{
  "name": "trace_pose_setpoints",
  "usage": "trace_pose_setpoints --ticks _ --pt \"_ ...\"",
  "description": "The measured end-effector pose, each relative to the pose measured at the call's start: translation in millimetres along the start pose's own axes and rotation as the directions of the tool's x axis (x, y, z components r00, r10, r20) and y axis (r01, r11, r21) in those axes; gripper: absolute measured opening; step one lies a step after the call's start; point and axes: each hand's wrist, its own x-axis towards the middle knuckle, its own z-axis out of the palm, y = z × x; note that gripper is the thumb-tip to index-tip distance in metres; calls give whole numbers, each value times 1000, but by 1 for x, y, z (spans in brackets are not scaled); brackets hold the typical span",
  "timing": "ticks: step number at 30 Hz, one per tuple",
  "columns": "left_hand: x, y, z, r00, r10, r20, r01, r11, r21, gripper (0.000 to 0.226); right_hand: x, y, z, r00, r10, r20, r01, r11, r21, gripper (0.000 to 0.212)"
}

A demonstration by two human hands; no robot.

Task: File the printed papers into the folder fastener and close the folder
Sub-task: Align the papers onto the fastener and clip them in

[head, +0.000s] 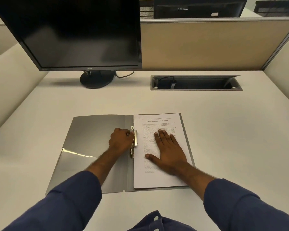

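A grey folder (92, 130) lies open on the desk in front of me. The printed papers (158, 124) rest on its right half, their left edge at the spine. A metal fastener (135, 139) runs along that spine. My left hand (121, 139) is curled with its fingertips pinching the fastener's metal clip. My right hand (168, 150) lies flat, fingers spread, pressing down on the papers. A clear pocket (73, 162) shines on the folder's left inner cover.
A dark monitor (77, 34) on a round base (97, 80) stands at the back left. A recessed cable tray (196, 82) with its lid up sits at the back right. Beige partition panels (207, 45) wall the white desk (223, 139) behind and on both sides.
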Motion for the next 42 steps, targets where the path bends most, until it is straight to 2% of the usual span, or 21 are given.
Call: trace_pose_setpoints --ticks 2,5,7,12,15,17,18,21,26,35,42 --pt "-1 1 5 1000 -1 5 1 990 -139 33 0 0 0 1000 0 0 0 1000 -1 99" --pt "-12 -5 6 996 34 -82 -54 966 -254 24 0 1 1 1000 -2 -4 2 1000 2 99" --pt "-22 -13 2 989 72 -126 -106 952 -287 19 0 1 2 1000 -1 -3 1 1000 5 99" --pt "-42 -43 -2 975 212 -64 -221 939 -264 22 1 3 5 1000 2 -6 -2 1000 2 99" --pt "-45 -43 -8 991 108 -80 -132 904 -406 18 2 3 6 1000 5 -8 -5 1000 -1 99" --pt "-45 -36 -12 1000 23 12 -13 842 -539 11 2 3 5 1000 5 -7 -5 1000 -1 99" --pt "-44 -33 -12 997 4 79 40 833 -551 12 1 3 5 1000 5 -6 -5 1000 0 99" --pt "-41 -29 -11 982 -6 186 90 890 -447 30 1 2 4 1000 6 -4 -6 1000 3 99" --pt "-33 -32 -13 976 -35 213 119 911 -395 42 1 1 3 1000 4 -13 -4 1000 -7 99" --pt "-29 -35 5 994 46 100 -30 988 -151 56 1 1 4 1000 3 -13 -3 1000 -6 99" --pt "-26 -40 9 995 59 78 -50 992 -114 52 1 1 3 1000 0 -9 0 1000 -3 99"
